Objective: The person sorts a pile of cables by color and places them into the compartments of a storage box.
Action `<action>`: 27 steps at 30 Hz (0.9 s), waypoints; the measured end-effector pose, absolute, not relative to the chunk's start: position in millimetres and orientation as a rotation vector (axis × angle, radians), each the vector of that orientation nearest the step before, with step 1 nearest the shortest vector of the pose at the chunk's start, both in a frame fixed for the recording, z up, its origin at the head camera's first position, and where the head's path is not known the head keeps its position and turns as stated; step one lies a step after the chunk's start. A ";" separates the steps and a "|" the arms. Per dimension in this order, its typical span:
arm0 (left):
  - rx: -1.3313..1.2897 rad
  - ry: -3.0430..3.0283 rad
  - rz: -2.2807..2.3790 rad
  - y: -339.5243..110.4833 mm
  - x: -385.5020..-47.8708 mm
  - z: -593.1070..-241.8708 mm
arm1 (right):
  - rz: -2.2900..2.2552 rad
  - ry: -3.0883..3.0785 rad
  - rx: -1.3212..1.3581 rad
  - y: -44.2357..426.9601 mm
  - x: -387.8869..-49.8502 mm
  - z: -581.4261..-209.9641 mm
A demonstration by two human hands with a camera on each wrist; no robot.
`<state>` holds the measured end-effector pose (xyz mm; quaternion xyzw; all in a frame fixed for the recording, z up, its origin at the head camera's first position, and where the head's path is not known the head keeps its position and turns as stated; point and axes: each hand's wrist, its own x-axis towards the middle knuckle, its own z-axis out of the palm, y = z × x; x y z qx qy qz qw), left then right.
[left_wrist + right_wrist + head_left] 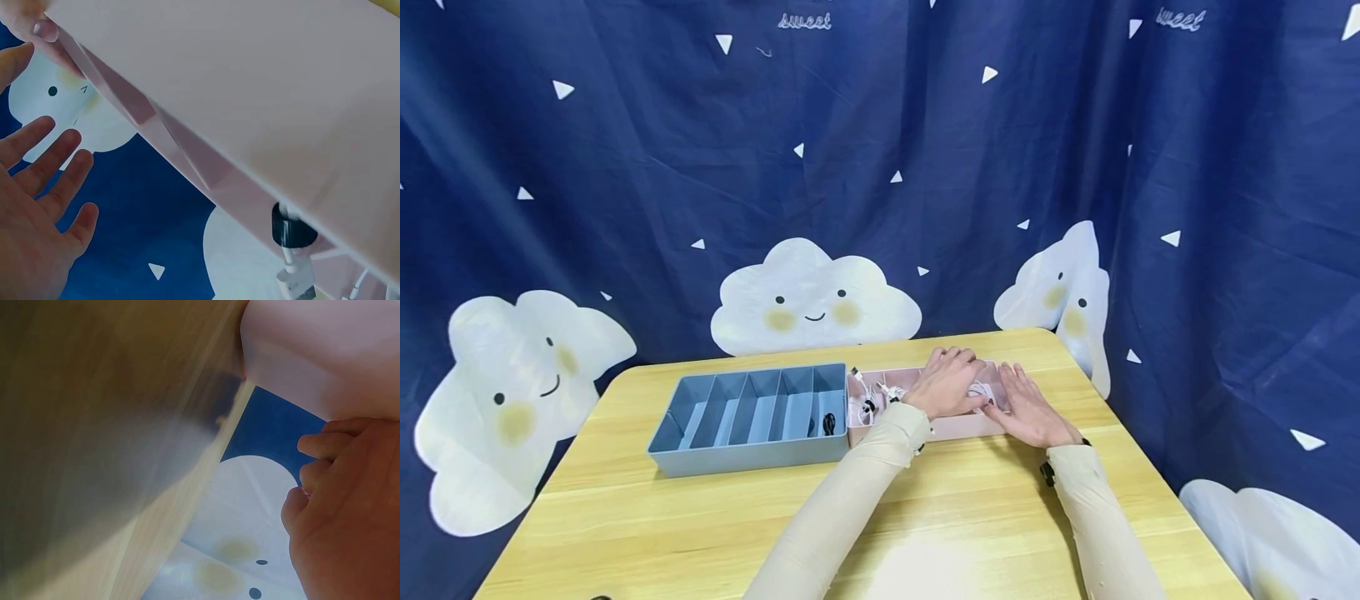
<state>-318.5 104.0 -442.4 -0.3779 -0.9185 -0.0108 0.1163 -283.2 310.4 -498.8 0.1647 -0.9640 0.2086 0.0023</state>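
A long pink divided box (pixel 962 428) lies on the table, with bundled white cables (pixel 868 400) in its left compartments. Above its middle is my left hand (pixel 946 385); in the left wrist view its fingers are spread and hold nothing. At the box's right end my right hand (pixel 1033 410) grips the end wall, its fingers bent down outside and its thumb at the front corner. Another white cable coil (pixel 981 389) shows between the hands. The left wrist view has a white plug (pixel 297 281) and a black cable tie (pixel 292 226) close by.
A blue-grey divided box (pixel 745 454) adjoins the pink box's left end, with a black cable (pixel 829 424) in its rightmost compartment. Behind the wooden table (pixel 700 533) hangs a dark blue curtain (pixel 865 108) with clouds. A small dark thing is cut off at the bottom left.
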 end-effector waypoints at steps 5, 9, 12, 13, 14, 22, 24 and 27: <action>-1.107 -2.677 -0.032 98.5 -318.2 -442.1 | 0.665 -3.031 0.507 310.1 -282.8 -501.0; -1.086 -2.651 -0.006 89.8 -319.5 -438.3 | 0.674 -3.024 0.510 311.0 -283.0 -501.5; -1.070 -2.644 -0.026 81.3 -321.4 -432.9 | 0.660 -3.013 0.519 312.0 -283.8 -501.4; -1.061 -2.648 -0.036 78.0 -321.8 -430.8 | 0.658 -3.011 0.520 312.1 -284.1 -501.2; -1.053 -2.648 -0.045 74.5 -322.2 -429.1 | 0.657 -3.008 0.522 312.3 -284.5 -501.0; -0.980 -2.680 -0.085 42.1 -319.7 -412.4 | 0.649 -3.005 0.516 312.0 -285.7 -500.9; -0.973 -2.687 -0.112 34.2 -318.9 -409.3 | 0.642 -3.007 0.520 311.7 -285.5 -501.2; -0.962 -2.686 -0.138 23.2 -318.1 -406.6 | 0.626 -3.006 0.527 311.3 -285.0 -501.8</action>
